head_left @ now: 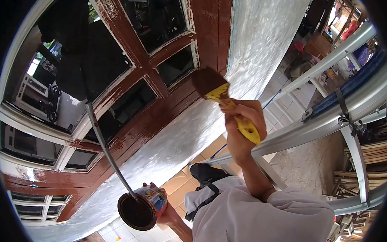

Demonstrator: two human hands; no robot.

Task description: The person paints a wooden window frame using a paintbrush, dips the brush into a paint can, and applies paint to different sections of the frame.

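Head — right hand: bristly brush; left hand: round can

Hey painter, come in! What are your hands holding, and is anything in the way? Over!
Right hand gripping brush, bristles dark brown. Left hand holding can. Grey rod slanting up from can's mouth; nothing visibly blocking brush.

just one wide fisheye cam on my head, facing forward and down, close above my white shirt, left hand and right hand both pretty near, window frame slanting upper left, ladder off right
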